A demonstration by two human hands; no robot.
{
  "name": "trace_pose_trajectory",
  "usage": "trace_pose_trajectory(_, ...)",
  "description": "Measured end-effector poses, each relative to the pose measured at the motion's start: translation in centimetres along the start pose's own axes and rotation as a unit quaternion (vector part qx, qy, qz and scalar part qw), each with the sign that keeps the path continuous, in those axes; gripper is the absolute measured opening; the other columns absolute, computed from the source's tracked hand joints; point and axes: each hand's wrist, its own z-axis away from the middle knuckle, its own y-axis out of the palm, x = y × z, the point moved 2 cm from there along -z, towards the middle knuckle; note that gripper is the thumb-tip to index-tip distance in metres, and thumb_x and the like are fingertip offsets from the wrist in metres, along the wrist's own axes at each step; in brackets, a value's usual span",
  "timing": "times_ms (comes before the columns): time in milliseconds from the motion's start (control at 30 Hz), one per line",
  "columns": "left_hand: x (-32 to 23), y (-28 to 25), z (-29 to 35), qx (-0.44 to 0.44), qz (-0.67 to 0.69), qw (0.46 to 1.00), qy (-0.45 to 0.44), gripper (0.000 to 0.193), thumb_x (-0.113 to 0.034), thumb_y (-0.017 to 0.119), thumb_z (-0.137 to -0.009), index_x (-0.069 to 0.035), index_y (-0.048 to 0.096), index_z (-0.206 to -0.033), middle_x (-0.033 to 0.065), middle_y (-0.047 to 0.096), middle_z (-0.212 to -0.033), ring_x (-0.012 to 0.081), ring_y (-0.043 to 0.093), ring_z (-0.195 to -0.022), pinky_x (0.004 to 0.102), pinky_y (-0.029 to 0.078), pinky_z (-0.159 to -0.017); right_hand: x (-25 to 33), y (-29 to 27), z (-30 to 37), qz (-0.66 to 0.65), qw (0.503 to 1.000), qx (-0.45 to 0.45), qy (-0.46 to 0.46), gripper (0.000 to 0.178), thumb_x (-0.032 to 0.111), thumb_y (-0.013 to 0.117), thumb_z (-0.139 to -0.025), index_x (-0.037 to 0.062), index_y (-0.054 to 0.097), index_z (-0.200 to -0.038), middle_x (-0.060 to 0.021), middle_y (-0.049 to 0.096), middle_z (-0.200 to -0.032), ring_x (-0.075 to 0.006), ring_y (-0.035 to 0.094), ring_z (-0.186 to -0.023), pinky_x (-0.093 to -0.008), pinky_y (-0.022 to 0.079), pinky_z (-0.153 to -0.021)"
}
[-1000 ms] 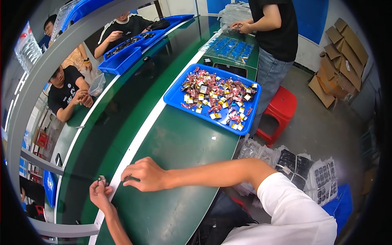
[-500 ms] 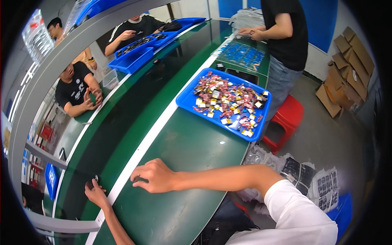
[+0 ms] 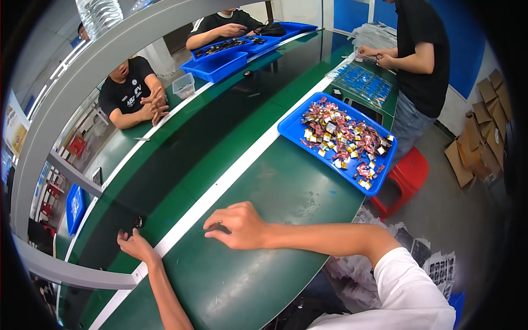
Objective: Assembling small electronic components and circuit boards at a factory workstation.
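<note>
My left hand (image 3: 136, 247) hovers over the dark belt strip of the green worktable (image 3: 286, 242), fingers apart. Just beyond its fingertips is a small black part (image 3: 138, 221), a gap showing between them; its kind is too small to tell. Over the near green surface, past the white divider rail (image 3: 217, 184), my right hand (image 3: 242, 226) is loosely curled, thumb and forefinger apart. Nothing clearly shows in its grip, though the inside of the fingers is partly hidden. A blue tray (image 3: 291, 135) heaped with small red, white and yellow electronic pieces (image 3: 344, 137) lies farther right.
A grey frame (image 3: 33, 132) arches over the left side. Blue bins (image 3: 217, 70), a clear tub (image 3: 183, 86) and co-workers sit along the far edge. One person (image 3: 421, 60) stands at the back right, by a red stool (image 3: 410, 176) and cardboard (image 3: 478, 143).
The whole view has swung, shifting the scene rightward. The small part was at my left fingertips and now lies a little beyond them. My right hand keeps its curled pose.
</note>
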Motion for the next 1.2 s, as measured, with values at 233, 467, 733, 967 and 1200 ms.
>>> trace_pose_trajectory(233, -2.0, 0.2, 0.7, -0.018, 0.044, 0.983, 0.178, 0.022, -0.011, 0.061, -0.101, 0.004, 0.064, -0.117, 0.0095, 0.060, -0.117, 0.0202, 0.059, -0.104, 0.0363, 0.046, -0.093, -0.4, -0.3, -0.2, 0.000, 1.000, -0.010, 0.003, 0.014, 0.014, 0.085, -0.077, 0.0109, 0.074, -0.085, -0.0001, 0.075, -0.079, -0.0161, 0.058, -0.049, -0.0306, 0.047, -0.053)
trace_pose_trajectory(467, -17.6, -2.4, 4.9, 0.216, 0.360, 0.887, 0.190, 0.021, -0.001, 0.049, -0.096, 0.005, 0.069, -0.098, 0.0107, 0.067, -0.097, 0.0111, 0.058, -0.070, 0.0224, 0.042, -0.057, -0.8, -0.5, -0.6, -0.007, 1.000, -0.006, 0.030, 0.015, 0.014, 0.086, -0.077, 0.0099, 0.075, -0.087, -0.0022, 0.076, -0.078, -0.0131, 0.052, -0.046, -0.0285, 0.043, -0.047)
trace_pose_trajectory(733, -25.9, -10.0, 9.1, 0.236, 0.398, 0.798, 0.386, 0.014, 0.001, 0.040, -0.075, -0.004, 0.038, -0.063, 0.0166, 0.053, -0.073, 0.0190, 0.049, -0.062, 0.0257, 0.040, -0.057, -0.3, -0.2, -0.7, 0.001, 0.996, 0.029, 0.079, 0.016, 0.014, 0.084, -0.079, 0.0096, 0.073, -0.090, -0.0032, 0.076, -0.080, -0.0179, 0.059, -0.049, -0.0307, 0.047, -0.049)
trace_pose_trajectory(967, -25.9, -12.4, 8.0, 0.146, 0.323, 0.772, 0.527, 0.009, -0.002, 0.043, -0.059, -0.007, 0.036, -0.058, 0.0081, 0.042, -0.056, 0.0234, 0.051, -0.067, 0.0297, 0.039, -0.064, -0.5, -0.1, -0.5, 0.016, 0.997, 0.030, 0.070, 0.016, 0.014, 0.085, -0.077, 0.0097, 0.075, -0.088, -0.0024, 0.076, -0.078, -0.0114, 0.046, -0.042, -0.0272, 0.040, -0.044)
trace_pose_trajectory(1200, -25.9, -13.4, 6.8, 0.124, 0.305, 0.755, 0.567, 0.004, -0.004, 0.044, -0.059, -0.007, 0.041, -0.060, 0.0081, 0.048, -0.061, 0.0270, 0.055, -0.072, 0.0337, 0.042, -0.070, -0.4, -0.2, -0.5, 0.011, 0.997, 0.034, 0.065, 0.016, 0.007, 0.088, -0.076, 0.0041, 0.077, -0.088, -0.0027, 0.067, -0.066, -0.0046, 0.040, -0.041, -0.0238, 0.029, -0.042)
